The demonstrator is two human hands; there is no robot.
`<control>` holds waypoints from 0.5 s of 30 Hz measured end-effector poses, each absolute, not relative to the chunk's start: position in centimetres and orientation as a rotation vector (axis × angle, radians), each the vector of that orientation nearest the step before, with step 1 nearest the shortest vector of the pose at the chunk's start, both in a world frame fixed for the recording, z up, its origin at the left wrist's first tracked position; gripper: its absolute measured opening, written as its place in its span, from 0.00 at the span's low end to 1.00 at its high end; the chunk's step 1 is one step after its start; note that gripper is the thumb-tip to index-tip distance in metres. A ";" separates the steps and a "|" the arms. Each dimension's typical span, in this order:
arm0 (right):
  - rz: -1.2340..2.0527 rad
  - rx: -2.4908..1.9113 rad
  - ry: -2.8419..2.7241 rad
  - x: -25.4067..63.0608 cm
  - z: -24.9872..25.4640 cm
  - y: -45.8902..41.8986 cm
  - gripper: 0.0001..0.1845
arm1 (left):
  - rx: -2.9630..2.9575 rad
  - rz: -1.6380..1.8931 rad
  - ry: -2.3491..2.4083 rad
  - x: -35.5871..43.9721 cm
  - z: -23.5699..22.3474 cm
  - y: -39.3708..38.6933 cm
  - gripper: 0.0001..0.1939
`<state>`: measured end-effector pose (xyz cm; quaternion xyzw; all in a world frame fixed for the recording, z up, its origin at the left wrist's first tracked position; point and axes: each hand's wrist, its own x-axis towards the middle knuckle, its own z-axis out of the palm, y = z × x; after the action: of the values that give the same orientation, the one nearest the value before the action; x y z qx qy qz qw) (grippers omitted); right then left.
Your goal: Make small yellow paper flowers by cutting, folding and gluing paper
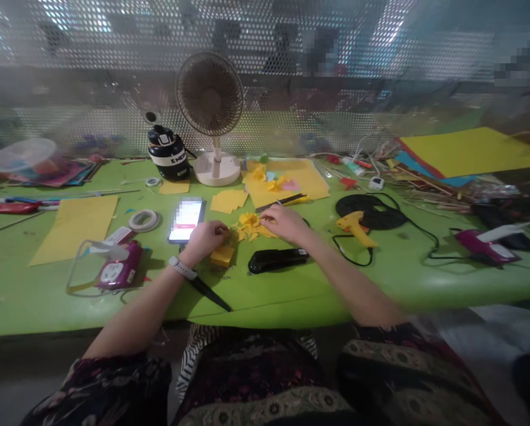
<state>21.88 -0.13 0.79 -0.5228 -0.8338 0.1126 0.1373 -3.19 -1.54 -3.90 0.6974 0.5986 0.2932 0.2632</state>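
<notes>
Small folded yellow paper pieces (249,227) lie in a loose heap between my two hands. My left hand (206,238), with a pale watch strap at the wrist, is at the heap's left side. Its fingers are curled together, and what they hold, if anything, is too small to make out. From the right, my right hand (286,223) pinches a yellow paper piece at the heap's edge. Just below my left fingers sits a small stack of yellow paper squares (223,255). A black stapler (278,260) lies in front of the heap, and a dark, slim tool (280,202) is behind it.
A lit phone (186,220) and a roll of tape (144,220) lie left, near a purple power strip (120,266). A fan (216,168) and bottle (170,155) stand behind. Right are a yellow glue gun (357,228), its black cord and stacked coloured sheets (473,151).
</notes>
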 end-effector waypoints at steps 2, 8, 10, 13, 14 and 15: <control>0.298 -1.541 -2.415 21.8 1.3 0.1 0.10 | 1.893 0.769 1.635 -3.2 -3.6 -1.6 0.05; 0.257 -1.638 -2.464 21.2 1.4 1.6 0.10 | 1.834 0.900 1.629 -3.1 -2.1 -2.2 0.11; 0.265 -1.657 -2.498 20.8 1.1 2.0 0.11 | 1.810 1.028 1.597 -3.1 -2.0 -2.3 0.09; 0.254 -1.677 -2.515 20.4 0.5 2.4 0.12 | 1.790 1.158 1.541 -3.3 -2.4 -2.1 0.08; 0.242 -1.680 -2.516 20.2 0.3 2.5 0.12 | 1.794 1.186 1.524 -3.3 -2.6 -2.0 0.08; 0.230 -1.679 -2.517 20.1 0.1 2.6 0.11 | 1.800 1.206 1.510 -3.4 -2.7 -2.0 0.08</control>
<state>20.07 2.62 0.10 -0.5525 -0.8284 0.0757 0.0536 -3.37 -1.96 -2.73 0.6604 0.5539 0.4423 0.2480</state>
